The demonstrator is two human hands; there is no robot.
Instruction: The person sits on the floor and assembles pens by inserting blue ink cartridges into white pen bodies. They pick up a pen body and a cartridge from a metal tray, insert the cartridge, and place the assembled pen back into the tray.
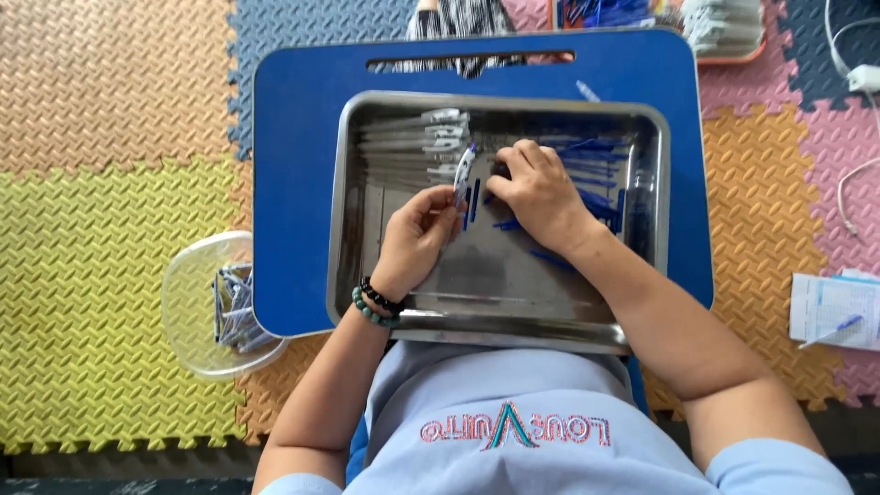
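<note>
Your left hand [417, 240] pinches a clear pen barrel [463, 174] between thumb and fingers, holding it upright near the middle of the metal tray [500, 332]. Your right hand [536, 191] lies just beside it with the fingers curled down onto the tray floor, seemingly on something small and dark. I cannot tell whether they grip it or merely press on it.

Going by size from here, the floor is covered in foam mats [110, 275] in yellow, orange, blue and pink. On them stands a blue lap table [293, 183], and the tray sits square on top, probably so that loose parts stay inside its raised rim. In the tray's far left corner lies a stack of clear pen barrels [412, 137], all lined up the same way, which looks like a tidy supply or a finished pile. On the right side of the tray lies a scatter of thin blue refills [596, 174], within reach of your right hand. A clear plastic bowl [197, 357] rests on the mat to the left of the table, holding small grey pieces that are too blurred to name.

Your right forearm hides part of the tray floor. At the far edge a striped cloth [458, 18] and another tray [724, 32] are cut off. On the right, a paper sheet with a pen [832, 316] runs out of view.
</note>
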